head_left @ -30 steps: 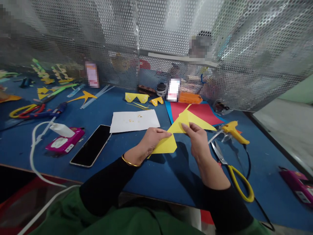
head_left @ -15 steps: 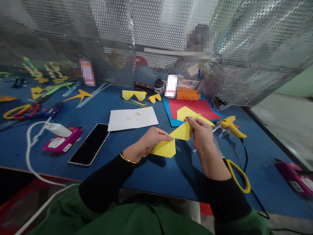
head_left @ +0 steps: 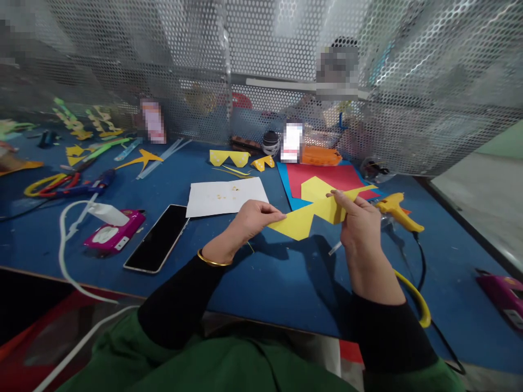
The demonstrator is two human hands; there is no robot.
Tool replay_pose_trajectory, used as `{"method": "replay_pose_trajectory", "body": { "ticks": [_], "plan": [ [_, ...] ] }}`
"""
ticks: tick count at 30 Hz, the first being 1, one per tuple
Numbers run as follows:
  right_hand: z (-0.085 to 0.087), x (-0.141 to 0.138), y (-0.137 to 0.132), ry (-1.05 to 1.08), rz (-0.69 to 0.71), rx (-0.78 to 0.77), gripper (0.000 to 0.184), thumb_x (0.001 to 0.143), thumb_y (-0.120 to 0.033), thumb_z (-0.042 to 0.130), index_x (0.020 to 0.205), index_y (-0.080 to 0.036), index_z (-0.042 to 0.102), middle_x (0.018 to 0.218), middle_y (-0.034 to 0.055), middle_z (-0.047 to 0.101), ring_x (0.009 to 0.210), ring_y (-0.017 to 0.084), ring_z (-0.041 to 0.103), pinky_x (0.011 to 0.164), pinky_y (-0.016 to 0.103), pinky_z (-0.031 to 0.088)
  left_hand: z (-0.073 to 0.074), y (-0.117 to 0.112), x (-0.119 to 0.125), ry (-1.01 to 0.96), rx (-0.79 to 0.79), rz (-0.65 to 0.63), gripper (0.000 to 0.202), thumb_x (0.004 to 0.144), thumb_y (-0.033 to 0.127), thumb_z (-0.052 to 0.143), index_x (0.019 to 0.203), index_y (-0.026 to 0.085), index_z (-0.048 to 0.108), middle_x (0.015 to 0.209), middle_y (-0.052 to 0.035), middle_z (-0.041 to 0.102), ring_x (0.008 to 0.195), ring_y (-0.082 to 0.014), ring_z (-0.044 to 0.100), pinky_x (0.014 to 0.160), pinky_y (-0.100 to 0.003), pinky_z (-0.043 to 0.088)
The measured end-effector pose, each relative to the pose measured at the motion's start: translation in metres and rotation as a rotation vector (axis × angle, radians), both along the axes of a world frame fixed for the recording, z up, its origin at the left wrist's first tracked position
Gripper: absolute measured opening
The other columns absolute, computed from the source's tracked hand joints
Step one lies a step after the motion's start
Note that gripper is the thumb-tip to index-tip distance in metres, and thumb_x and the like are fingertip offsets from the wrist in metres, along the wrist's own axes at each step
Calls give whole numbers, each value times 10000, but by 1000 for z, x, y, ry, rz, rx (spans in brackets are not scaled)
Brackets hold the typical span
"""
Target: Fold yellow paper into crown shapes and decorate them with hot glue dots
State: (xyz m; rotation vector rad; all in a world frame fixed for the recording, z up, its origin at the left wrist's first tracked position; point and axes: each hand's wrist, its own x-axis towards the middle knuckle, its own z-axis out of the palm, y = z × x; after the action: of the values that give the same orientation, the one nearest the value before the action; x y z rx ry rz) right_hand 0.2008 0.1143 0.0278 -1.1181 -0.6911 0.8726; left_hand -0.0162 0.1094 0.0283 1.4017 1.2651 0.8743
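Observation:
Both my hands hold a folded yellow paper [head_left: 312, 216] with a zigzag lower edge just above the blue table [head_left: 269, 277]. My left hand [head_left: 249, 220] pinches its left end, fingers closed. My right hand [head_left: 359, 223] pinches its right part, fingers closed on the fold. Behind the paper lie a red sheet [head_left: 333, 177] on a blue sheet, with another yellow piece [head_left: 314, 188] on top.
A white sheet [head_left: 226, 197], a black phone [head_left: 157, 245] and a pink device [head_left: 112, 234] with a white cable lie to the left. A yellow glue gun [head_left: 398, 209] and yellow-handled scissors [head_left: 419, 305] are at right. Perforated metal screens stand behind. Paper cut-outs and tools litter the far left.
The yellow paper has been stretched out sideways into a longer zigzag strip. My right hand moved right and slightly up; my left hand kept its pinch.

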Motion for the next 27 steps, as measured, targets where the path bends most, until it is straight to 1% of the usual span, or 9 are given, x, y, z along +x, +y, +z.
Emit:
{"method": "replay_pose_trajectory", "body": {
  "ticks": [2,5,8,12,16,19,21,23,27],
  "plan": [
    [-1,-1,1,7,-14,17,236,601,-295,870,762,-148,780,741,43,757,633,144,671,590,285,565,-1,1,-2,140,131,12,177,754,342,729,689,183,774,657,-29,698,637,-144,587,620,-300,428],
    [-3,-4,2,26,-38,30,235,602,-285,871,761,-143,772,739,42,757,632,154,683,609,304,593,-2,1,-2,266,279,35,236,802,374,666,699,186,766,617,-19,666,623,-145,565,599,-309,378],
    [-4,-4,2,45,-74,42,238,587,-276,883,749,-147,766,738,32,757,645,149,691,617,283,600,-4,2,-3,227,259,16,240,780,400,684,735,181,771,669,-30,696,648,-152,584,618,-307,394],
    [-4,-2,3,73,-100,57,209,603,-253,874,744,-146,763,710,16,745,644,129,688,634,248,597,-2,4,-6,206,238,-40,200,773,353,661,756,179,758,727,-38,721,680,-158,609,657,-308,426],
    [-6,-1,4,101,-92,50,193,605,-227,873,726,-137,753,734,30,752,661,131,694,660,255,605,3,4,-7,125,160,-52,160,784,295,628,701,180,703,678,-27,697,653,-149,646,661,-292,455],
    [-7,1,6,122,-102,51,184,609,-220,861,727,-138,747,729,28,747,673,135,696,667,258,608,4,4,-8,76,116,-5,184,783,344,681,696,184,699,624,-25,690,595,-136,615,635,-288,449],
    [-8,1,7,136,-115,53,181,606,-219,852,729,-144,743,728,22,744,675,133,694,660,251,605,3,5,-9,80,143,29,203,785,365,703,692,185,701,620,-34,699,601,-135,601,647,-293,447],
    [-9,2,8,148,-113,55,190,593,-225,853,725,-152,737,741,16,744,688,135,693,660,249,604,1,7,-10,87,178,36,179,813,331,675,714,184,701,656,-40,716,647,-144,625,687,-296,464],
    [-9,3,8,165,-9,29,264,579,-284,874,760,-139,747,825,45,758,731,160,700,627,266,597,0,12,-14,169,271,102,148,857,277,615,766,194,697,704,-35,726,730,-171,656,755,-322,485]
  ]
}}
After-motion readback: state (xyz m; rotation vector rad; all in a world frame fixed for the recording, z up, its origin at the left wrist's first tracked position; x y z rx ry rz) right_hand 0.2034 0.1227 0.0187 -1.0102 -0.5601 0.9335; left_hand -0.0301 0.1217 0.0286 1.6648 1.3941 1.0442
